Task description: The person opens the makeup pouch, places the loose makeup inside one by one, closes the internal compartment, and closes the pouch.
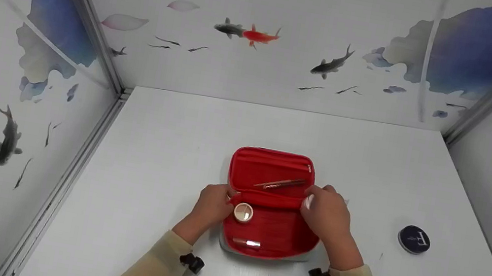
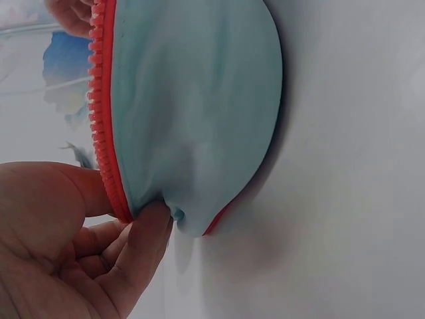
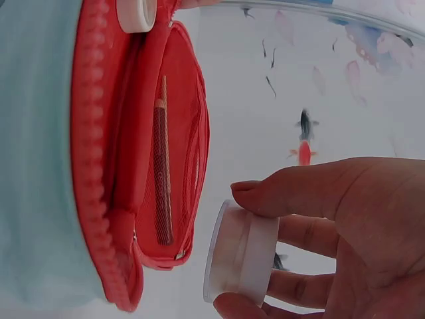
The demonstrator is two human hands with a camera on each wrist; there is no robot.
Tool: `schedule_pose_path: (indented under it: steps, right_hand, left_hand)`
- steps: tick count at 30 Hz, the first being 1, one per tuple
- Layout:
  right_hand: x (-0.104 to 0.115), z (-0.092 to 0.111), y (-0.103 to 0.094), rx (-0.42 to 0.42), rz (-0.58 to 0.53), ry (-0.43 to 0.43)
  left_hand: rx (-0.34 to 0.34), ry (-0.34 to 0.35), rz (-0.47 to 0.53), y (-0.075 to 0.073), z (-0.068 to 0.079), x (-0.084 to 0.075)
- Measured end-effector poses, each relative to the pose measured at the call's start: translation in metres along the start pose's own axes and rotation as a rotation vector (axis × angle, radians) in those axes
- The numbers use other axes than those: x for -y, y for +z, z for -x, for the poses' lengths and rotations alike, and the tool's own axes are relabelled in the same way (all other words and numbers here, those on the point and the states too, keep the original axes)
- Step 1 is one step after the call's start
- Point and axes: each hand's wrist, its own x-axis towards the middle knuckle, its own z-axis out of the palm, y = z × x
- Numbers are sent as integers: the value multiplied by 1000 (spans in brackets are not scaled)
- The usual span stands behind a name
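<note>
A cosmetic bag (image 1: 279,223), red inside and pale blue-green outside (image 2: 199,113), lies unzipped with its lid folded back. My left hand (image 1: 214,204) pinches the bag's left edge, fingertips pressing into the fabric beside the red zipper teeth (image 2: 99,113). Between the thumb and fingers of my right hand (image 1: 327,212) is a small white jar with a clear edge (image 3: 239,256), held beside the bag's right side. A round pale container (image 1: 243,213) sits inside near my left fingers. Close to the bag's front lies a small shiny tube (image 1: 248,244). Slim brown pencil-like sticks (image 3: 163,173) rest in the lid.
A dark round compact (image 1: 414,239) with a light letter on top lies on the white table (image 1: 165,144), right of the bag. White panels (image 1: 261,75) printed with fish and petals rise at the back and both sides, joined by metal posts (image 1: 92,12).
</note>
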Motion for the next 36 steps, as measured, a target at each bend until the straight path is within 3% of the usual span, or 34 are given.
schedule_pose_path:
  steps: [3,10,24,33,36]
  right_hand:
    - [7,-1,7,-1,-18,-10]
    - [21,-3,23,41,-20,-16]
    - [46,-2,43,59,-7,-87]
    - [56,-2,53,60,-19,-143]
    - [59,-1,59,80,-27,-159]
  left_hand:
    - [-9,22,-9,0,0,0]
    - [1,-26,-15,-1,0,-1]
    - [2,-1,-32,1,-3,-1]
    - [-21,75,-35,1,-2,2]
    - [-15,64,-34,0,-1,3]
